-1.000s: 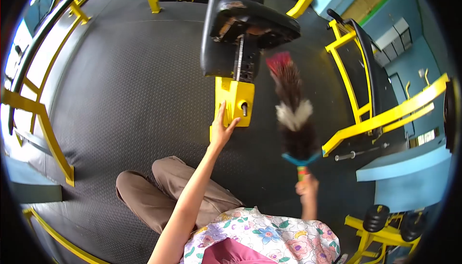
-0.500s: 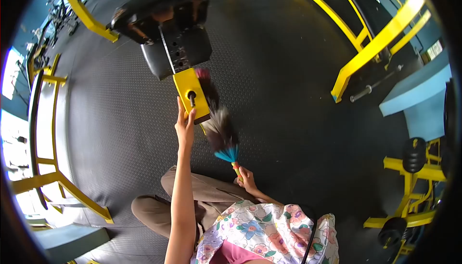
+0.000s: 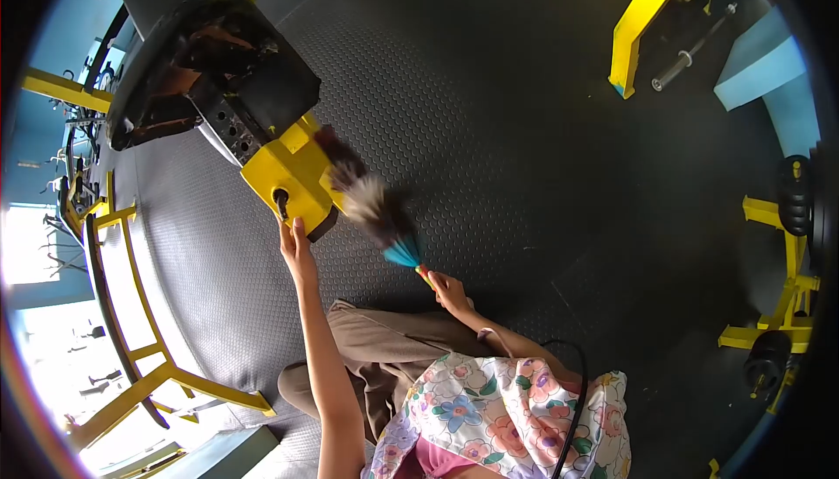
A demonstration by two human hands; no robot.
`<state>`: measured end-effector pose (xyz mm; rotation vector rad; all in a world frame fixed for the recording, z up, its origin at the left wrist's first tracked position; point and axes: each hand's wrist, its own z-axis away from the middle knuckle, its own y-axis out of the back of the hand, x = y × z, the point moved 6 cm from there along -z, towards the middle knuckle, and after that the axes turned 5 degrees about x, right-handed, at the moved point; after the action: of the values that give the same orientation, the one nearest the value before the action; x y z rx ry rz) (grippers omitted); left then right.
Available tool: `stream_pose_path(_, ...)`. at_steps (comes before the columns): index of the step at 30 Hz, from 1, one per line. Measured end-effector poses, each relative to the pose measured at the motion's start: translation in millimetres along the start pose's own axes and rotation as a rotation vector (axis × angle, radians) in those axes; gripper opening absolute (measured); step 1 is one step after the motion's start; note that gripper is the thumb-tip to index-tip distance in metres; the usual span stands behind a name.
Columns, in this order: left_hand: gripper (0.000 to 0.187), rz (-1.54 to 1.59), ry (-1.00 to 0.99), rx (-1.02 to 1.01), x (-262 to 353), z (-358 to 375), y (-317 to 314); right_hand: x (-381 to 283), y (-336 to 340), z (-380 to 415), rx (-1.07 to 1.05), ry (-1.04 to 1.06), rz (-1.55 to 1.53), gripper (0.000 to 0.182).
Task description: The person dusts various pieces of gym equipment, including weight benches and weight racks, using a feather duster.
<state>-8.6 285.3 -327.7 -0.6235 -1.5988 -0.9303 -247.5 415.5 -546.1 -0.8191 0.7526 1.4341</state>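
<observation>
My right hand (image 3: 450,293) is closed around the short red-and-yellow handle of a feather duster (image 3: 370,203). Dark and pale feathers fan out beyond its blue collar, blurred, against the right side of a yellow bench frame (image 3: 284,173). My left hand (image 3: 298,247) grips the near lower end of that frame, fingertips close to a black adjusting pin (image 3: 280,200). Above the frame is the worn underside of a black padded seat (image 3: 218,68), joined by a black bar with a row of holes. The parts of my left fingers behind the frame are hidden.
Black textured rubber floor (image 3: 489,156) lies around my crossed legs. Yellow racks stand at left (image 3: 166,357) and upper right (image 3: 642,29). A barbell (image 3: 690,55) rests on the floor beside a light blue block (image 3: 760,64). Weight plates (image 3: 769,361) hang at right.
My view has turned, so the bench now appears larger and further left. The duster has shifted slightly along the frame's right side. Both hands keep their holds.
</observation>
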Motion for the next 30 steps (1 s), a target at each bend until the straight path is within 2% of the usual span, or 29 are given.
stream_pose_path(2, 0.048, -0.007, -0.016, 0.022, 2.9, -0.6, 0.9, 6.5, 8.4, -2.9, 0.049, 0.041, 0.083, 0.049)
stream_pose_path(3, 0.047, -0.001, 0.001, 0.002, 2.1, -1.2, 2.1, -6.3, 22.7, 6.7, 0.085, 0.145, 0.078, 0.046)
stream_pose_path(4, 0.046, 0.006, 0.020, -0.016, 0.4, -1.2, 2.8, -4.2, 42.1, 12.3, 0.054, 0.052, 0.122, 0.044)
stream_pose_path(5, 0.046, 0.005, 0.024, -0.015, -1.9, -1.6, 2.3, -0.3, 66.1, 10.3, 0.154, 0.266, 0.276, 0.042)
stream_pose_path(6, 0.045, 0.015, 0.011, -0.007, -3.3, -2.1, 1.8, -7.4, 92.3, 13.7, 0.092, 0.179, 0.422, 0.045)
stream_pose_path(9, 0.043, 0.037, -0.005, 0.028, -0.5, -2.7, 0.1, -18.6, 160.9, 9.9, 0.130, 0.164, 0.685, 0.047)
stream_pose_path(10, 0.042, 0.052, 0.001, 0.057, 1.6, -1.0, -1.1, -35.2, 173.4, 4.9, 0.249, 0.333, 0.761, 0.050)
stream_pose_path(11, 0.039, 0.064, 0.044, 0.080, 1.6, 0.3, -1.6, -42.6, 180.7, -7.4, 0.224, 0.355, 0.799, 0.053)
stream_pose_path(14, 0.036, 0.040, 0.001, 0.020, -9.1, -5.5, 3.1, -109.5, 172.5, -55.4, 0.184, 0.476, 0.924, 0.052)
stream_pose_path(16, 0.036, 0.013, -0.015, 0.055, 1.3, -1.3, -1.9, -150.9, 159.0, -95.6, 0.189, 0.689, 0.982, 0.047)
stream_pose_path(17, 0.036, -0.011, -0.036, 0.085, 6.4, 0.0, -2.2, -168.2, 154.2, -112.9, 0.296, 0.861, 0.950, 0.047)
stream_pose_path(18, 0.036, -0.014, -0.034, 0.088, 5.6, -0.5, -0.7, -187.7, 146.8, -125.8, 0.319, 0.931, 0.972, 0.050)
stream_pose_path(20, 0.038, -0.094, -0.064, -0.003, 5.8, -2.7, 2.5, -203.4, 141.2, -151.4, 0.066, 0.695, 1.183, 0.051)
stream_pose_path(22, 0.037, -0.102, -0.076, -0.036, 2.8, -3.5, 5.5, -199.8, 158.7, -152.7, 0.046, 0.825, 1.159, 0.053)
stream_pose_path(24, 0.037, -0.128, -0.087, -0.032, 7.8, -3.2, 2.8, -189.5, 180.8, -148.7, -0.052, 0.740, 1.244, 0.051)
stream_pose_path(25, 0.037, -0.122, -0.090, -0.025, 9.6, -4.9, 1.7, -191.1, 183.1, -145.6, -0.017, 0.821, 1.232, 0.051)
stream_pose_path(30, 0.036, -0.158, -0.136, 0.036, 15.0, 0.0, 0.2, -221.8, 147.6, -178.0, -0.053, 0.943, 1.284, 0.051)
